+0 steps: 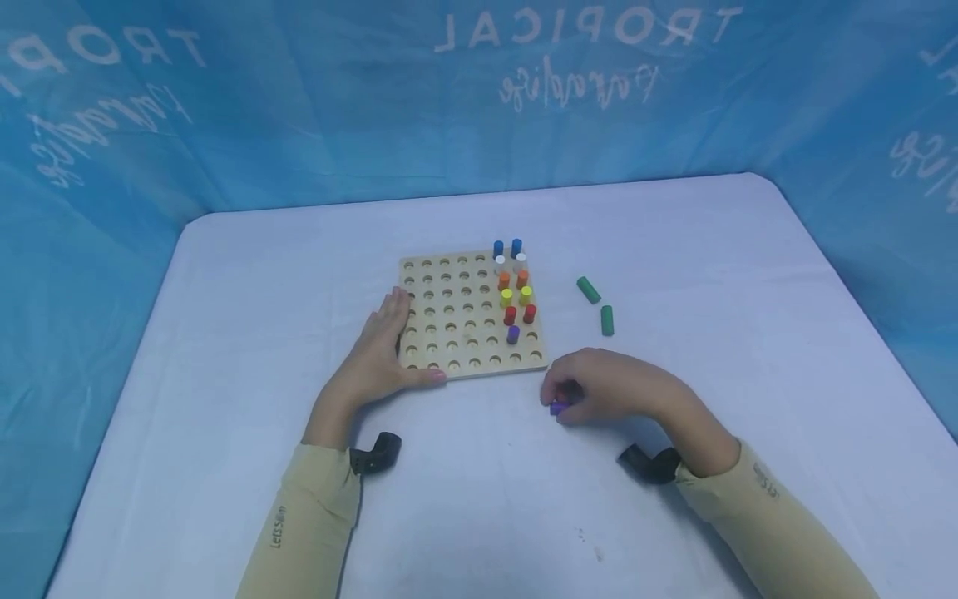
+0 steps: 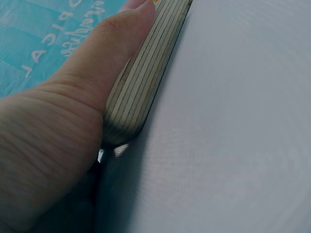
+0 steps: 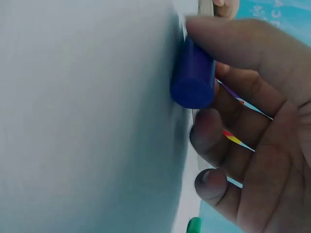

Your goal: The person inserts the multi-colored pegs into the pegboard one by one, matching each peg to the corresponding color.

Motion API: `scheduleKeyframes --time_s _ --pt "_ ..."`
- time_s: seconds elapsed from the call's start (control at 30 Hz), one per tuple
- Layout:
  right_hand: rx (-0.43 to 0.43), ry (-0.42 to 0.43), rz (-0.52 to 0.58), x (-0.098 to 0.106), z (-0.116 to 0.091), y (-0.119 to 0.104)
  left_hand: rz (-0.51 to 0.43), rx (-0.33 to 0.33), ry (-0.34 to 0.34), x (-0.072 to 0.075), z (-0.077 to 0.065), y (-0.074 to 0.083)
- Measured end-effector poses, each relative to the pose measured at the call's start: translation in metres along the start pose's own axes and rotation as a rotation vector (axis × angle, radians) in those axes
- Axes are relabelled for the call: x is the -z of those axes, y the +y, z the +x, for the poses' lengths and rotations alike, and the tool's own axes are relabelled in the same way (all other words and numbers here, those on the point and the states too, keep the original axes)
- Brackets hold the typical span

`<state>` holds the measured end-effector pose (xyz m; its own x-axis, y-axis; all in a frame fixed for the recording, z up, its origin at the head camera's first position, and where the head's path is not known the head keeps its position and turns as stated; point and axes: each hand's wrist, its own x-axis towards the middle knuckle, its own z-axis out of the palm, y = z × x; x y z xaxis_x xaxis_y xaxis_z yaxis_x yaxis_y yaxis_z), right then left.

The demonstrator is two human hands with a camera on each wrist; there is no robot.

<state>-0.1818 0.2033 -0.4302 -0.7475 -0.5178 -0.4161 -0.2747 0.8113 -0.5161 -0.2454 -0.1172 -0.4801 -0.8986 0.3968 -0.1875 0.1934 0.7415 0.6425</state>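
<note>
My left hand point(image 1: 374, 358) lies against the near left corner of a wooden peg board point(image 1: 449, 333), fingers along its left side and thumb on its front edge. In the left wrist view the thumb point(image 2: 107, 48) lies along the board's layered side point(image 2: 141, 82). My right hand point(image 1: 606, 384) is low over the table, just off the board's near right corner. It pinches a purple peg point(image 3: 193, 80) between thumb and fingers, close to the tabletop. One purple peg point(image 1: 513, 334) stands in the board, behind it pairs of red point(image 1: 510, 315), yellow point(image 1: 506, 298), orange point(image 1: 505, 280), white and blue pegs.
Two green pegs point(image 1: 588, 289) lie loose on the white tablecloth point(image 1: 711, 333), right of the board. A blue printed curtain point(image 1: 374, 125) surrounds the back and sides of the table. A black wrist mount point(image 1: 377, 453) sits on the left wrist, another point(image 1: 649, 464) on the right.
</note>
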Motion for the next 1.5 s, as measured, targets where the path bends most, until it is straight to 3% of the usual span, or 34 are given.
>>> scheduleKeyframes --time_s 0.4,0.73,1.07,1.5 --pt "0.081 0.200 0.057 0.022 0.011 0.014 -0.004 0.003 0.003 -0.001 0.001 -0.001" --pt "0.040 0.363 0.078 0.030 0.020 0.011 -0.002 -0.003 0.007 0.000 0.001 -0.001" --pt "0.009 0.423 0.033 0.030 0.029 0.006 -0.003 0.003 0.007 -0.001 0.000 0.000" --pt "0.016 0.416 0.017 0.029 0.031 0.004 -0.003 -0.001 0.007 0.000 0.000 0.000"
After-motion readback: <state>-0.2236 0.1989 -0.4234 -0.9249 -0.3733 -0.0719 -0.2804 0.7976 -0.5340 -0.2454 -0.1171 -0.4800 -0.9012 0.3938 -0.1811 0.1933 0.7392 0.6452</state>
